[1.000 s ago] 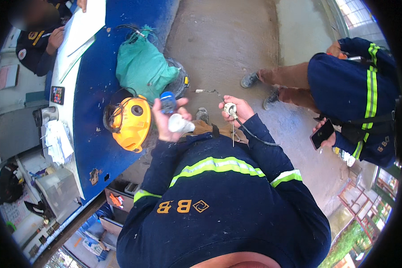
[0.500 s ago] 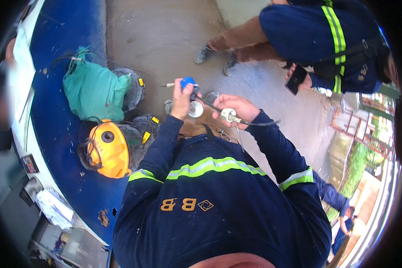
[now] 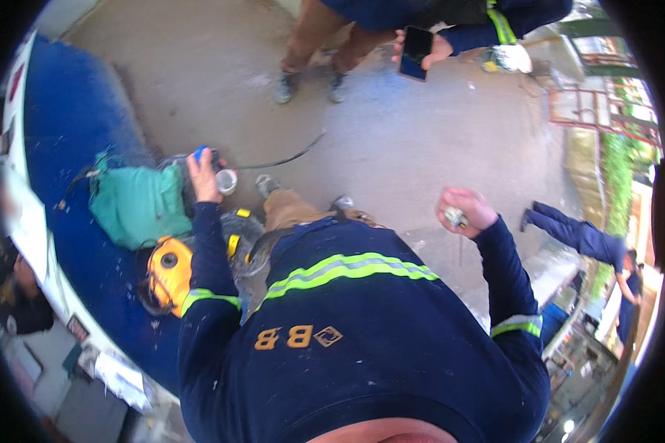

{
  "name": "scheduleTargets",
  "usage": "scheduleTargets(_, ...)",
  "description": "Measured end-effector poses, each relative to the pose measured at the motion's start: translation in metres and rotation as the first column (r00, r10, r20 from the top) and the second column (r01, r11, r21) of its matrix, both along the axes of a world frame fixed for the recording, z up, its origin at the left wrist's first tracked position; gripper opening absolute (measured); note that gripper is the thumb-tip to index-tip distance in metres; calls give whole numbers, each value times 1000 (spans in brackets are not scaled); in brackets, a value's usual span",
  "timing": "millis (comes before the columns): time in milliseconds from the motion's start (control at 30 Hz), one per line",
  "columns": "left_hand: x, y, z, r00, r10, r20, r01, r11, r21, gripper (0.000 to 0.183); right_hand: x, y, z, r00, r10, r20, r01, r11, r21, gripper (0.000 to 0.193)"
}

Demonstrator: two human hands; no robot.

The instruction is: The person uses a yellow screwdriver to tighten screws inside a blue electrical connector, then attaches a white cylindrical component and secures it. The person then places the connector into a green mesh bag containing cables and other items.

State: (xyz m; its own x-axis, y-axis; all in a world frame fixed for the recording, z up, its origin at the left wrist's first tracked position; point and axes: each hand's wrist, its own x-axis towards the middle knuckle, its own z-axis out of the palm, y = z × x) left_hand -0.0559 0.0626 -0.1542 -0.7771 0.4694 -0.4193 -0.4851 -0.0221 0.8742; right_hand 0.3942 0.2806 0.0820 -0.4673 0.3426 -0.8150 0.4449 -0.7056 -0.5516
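Note:
My left hand (image 3: 203,176) is stretched out over the edge of the blue table (image 3: 74,125), gripping a small tool with a blue cap (image 3: 200,153) and a white round roll (image 3: 227,181) next to it. My right hand (image 3: 467,211) is raised to the right over the concrete floor, closed on a small metal fitting (image 3: 456,217). A thin black cable (image 3: 281,160) trails across the floor from my left hand. Both arms are in dark blue sleeves with yellow-green reflective bands.
A teal cloth bag (image 3: 137,204) and a yellow hard hat (image 3: 169,274) lie on the blue table by my left arm. A standing person holds a black phone (image 3: 415,52) ahead of me. Another person in blue (image 3: 580,235) is at the right.
My hands have moved apart: the left went out toward the table with the blue-capped tool, the right swung away to the right with the fitting. My view has turned.

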Motion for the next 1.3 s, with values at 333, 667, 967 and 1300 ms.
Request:
scheduleTargets(333,97,-77,6,976,110,-188,-162,944,-288,31,218,-77,-191,958,-214,193,253,944,-210,26)
scheduleTargets(667,103,-247,83,943,256,-213,-320,871,-373,26,143,-16,-281,977,47,210,-51,999,13,32)
scheduleTargets(967,104,-339,111,924,371,-90,-377,850,-369,37,-105,-27,-225,658,569,493,-421,-264,868,19)
scheduleTargets(1300,130,-328,116,842,516,-156,-536,833,-139,30,-232,-92,-77,643,750,-154,-661,645,384,32)
